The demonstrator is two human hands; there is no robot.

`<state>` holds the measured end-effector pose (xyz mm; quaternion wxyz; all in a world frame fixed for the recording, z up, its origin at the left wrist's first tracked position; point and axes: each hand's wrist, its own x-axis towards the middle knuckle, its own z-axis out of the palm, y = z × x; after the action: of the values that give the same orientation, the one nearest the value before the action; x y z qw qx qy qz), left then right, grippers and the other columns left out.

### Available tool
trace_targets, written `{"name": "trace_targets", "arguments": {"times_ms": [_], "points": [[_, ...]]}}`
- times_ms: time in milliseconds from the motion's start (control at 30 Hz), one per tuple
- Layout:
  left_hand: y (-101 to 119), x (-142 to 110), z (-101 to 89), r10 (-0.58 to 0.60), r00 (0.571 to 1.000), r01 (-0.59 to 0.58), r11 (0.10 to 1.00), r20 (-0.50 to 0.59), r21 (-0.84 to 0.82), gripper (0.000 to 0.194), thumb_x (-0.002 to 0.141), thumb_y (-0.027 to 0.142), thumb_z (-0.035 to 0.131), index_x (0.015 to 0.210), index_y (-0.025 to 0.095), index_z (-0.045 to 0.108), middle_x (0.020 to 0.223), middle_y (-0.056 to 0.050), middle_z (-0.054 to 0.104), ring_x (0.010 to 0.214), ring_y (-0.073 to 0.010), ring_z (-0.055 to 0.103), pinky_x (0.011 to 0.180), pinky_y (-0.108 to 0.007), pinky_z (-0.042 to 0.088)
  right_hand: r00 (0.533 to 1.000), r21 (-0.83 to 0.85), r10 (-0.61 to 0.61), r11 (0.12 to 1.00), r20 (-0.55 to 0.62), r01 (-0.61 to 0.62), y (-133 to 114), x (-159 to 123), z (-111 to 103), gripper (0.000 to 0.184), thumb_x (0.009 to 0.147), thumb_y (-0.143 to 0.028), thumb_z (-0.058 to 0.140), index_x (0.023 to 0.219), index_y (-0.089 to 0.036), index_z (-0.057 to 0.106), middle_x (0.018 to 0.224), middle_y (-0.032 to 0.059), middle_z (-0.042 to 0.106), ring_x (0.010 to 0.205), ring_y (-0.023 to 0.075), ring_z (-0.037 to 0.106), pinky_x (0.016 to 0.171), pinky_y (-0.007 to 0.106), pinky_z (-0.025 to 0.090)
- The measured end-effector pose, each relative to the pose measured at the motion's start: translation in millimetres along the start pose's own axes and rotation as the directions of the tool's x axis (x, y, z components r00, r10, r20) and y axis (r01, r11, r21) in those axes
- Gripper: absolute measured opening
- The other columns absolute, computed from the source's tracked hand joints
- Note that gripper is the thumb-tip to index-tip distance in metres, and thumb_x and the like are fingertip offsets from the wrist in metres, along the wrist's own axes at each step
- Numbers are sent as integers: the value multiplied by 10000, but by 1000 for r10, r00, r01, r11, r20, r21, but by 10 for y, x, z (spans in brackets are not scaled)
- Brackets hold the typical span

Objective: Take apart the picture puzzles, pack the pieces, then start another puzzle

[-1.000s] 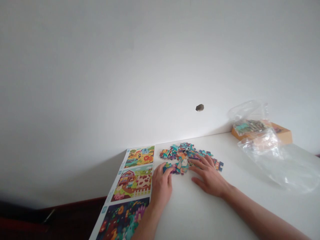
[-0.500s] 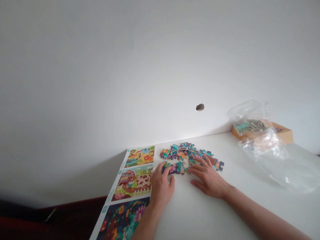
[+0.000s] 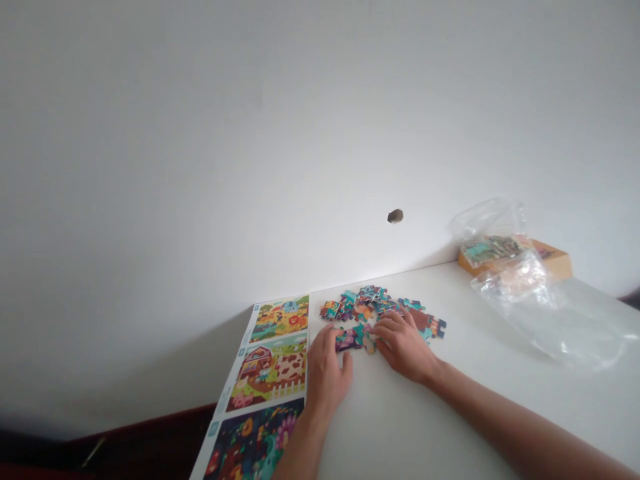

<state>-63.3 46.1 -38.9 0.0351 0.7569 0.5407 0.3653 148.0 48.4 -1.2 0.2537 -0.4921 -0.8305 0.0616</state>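
Colourful jigsaw puzzle pieces point(image 3: 373, 294) lie in a loose heap on the white table. My left hand point(image 3: 327, 370) rests at the heap's near left edge. Its fingers are bent, the fingertips touch a purple puzzle piece point(image 3: 348, 340), and the thumb stands apart. From the right, my right hand point(image 3: 406, 345) reaches over the front of the heap. The fingers are drawn together and curled down on a puzzle piece point(image 3: 369, 339), whose far part they cover. Brown and orange puzzle pieces point(image 3: 436, 327) stick out beyond this hand.
A picture sheet point(image 3: 274, 363) with several animal scenes lies along the table's left edge. At the back right, an orange box point(image 3: 559, 265) bears a clear plastic bag point(image 3: 493, 248) of puzzle pieces. Another clear bag point(image 3: 575, 333) spreads in front. The white wall point(image 3: 300, 167) has a hole point(image 3: 395, 216).
My right hand has drawn its fingers closer together and moved slightly left over the front pieces. My left hand stays at the heap's left edge, its thumb now farther out. The view has shifted slightly.
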Motion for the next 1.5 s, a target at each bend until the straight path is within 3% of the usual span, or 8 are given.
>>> {"name": "trace_targets", "arguments": {"times_ms": [133, 300, 433, 633, 900, 1033, 1200, 1500], "points": [[-57, 1, 38, -148, 983, 143, 988, -106, -53, 516, 712, 22, 479, 1206, 166, 445, 1186, -140, 566, 1163, -284, 543, 1001, -474, 456, 985, -60, 172, 983, 10, -171, -230, 405, 244, 237, 925, -254, 503, 1109, -272, 652, 1162, 51, 649, 1141, 234, 493, 1078, 466, 210], [-65, -2, 49, -203, 974, 198, 978, -96, -61, 586, 665, -11, 457, 1220, 175, 426, 1193, -127, 549, 1171, -280, 530, 1008, -467, 448, 980, -84, 193, 979, 54, -188, -346, 936, 477, 558, 828, -522, 616, 1336, -311, 520, 1391, 95, 507, 1228, 346, 383, 979, 530, 280], [-24, 14, 15, -200, 976, 198, 980, -87, -31, 560, 667, -7, 461, 1196, 174, 458, 1181, -122, 555, 1159, -270, 529, 1010, -449, 445, 982, -95, 118, 990, 148, -104, -314, 1058, 478, 324, 849, -479, 604, 1146, -363, 660, 1152, 39, 662, 1140, 314, 450, 978, 528, 262], [32, 17, -3, -125, 992, 122, 986, 18, 112, 372, 718, 28, 506, 1046, 174, 599, 1169, -124, 555, 1171, -295, 506, 1039, -478, 407, 987, -126, 100, 988, 129, -84, -236, 604, 167, 283, 886, -380, 576, 1136, -291, 674, 1121, 79, 650, 1114, 289, 454, 979, 473, 283], [100, -14, -95, 19, 993, -27, 998, 117, 63, 499, 715, 73, 539, 1188, 218, 603, 1381, -101, 492, 1315, -312, 406, 1085, -518, 345, 998, 18, 17, 1000, 66, -18, 21, -173, -1, 519, 847, -427, 650, 1333, -295, 521, 1264, 69, 620, 1126, 274, 495, 1001, 468, 334], [175, -47, -140, 88, 963, -104, 993, 255, 51, 514, 771, 232, 622, 1277, 293, 553, 1479, -42, 432, 1382, -357, 301, 1086, -591, 283, 1000, 56, -5, 998, 11, 5, 76, -252, 0, 488, 877, -403, 616, 1336, -277, 513, 1281, 71, 615, 1169, 273, 472, 1021, 463, 320], [152, -46, -97, 66, 963, -80, 996, 262, 44, 545, 776, 376, 689, 1293, 285, 540, 1438, -46, 490, 1354, -345, 331, 1081, -558, 304, 991, 168, -113, 981, 73, 99, 44, -217, -124, 462, 874, -377, 614, 1312, -261, 524, 1236, 77, 632, 1120, 256, 501, 999, 438, 351], [140, -14, -110, 75, 981, -75, 997, 176, -6, 423, 822, 166, 560, 1236, 247, 580, 1259, -72, 593, 1216, -285, 474, 1037, -481, 391, 992, 148, -100, 985, 82, 87, 37, -209, -105, 479, 861, -290, 602, 1331, -281, 510, 1300, 59, 604, 1183, 271, 465, 1033, 468, 327]]}}
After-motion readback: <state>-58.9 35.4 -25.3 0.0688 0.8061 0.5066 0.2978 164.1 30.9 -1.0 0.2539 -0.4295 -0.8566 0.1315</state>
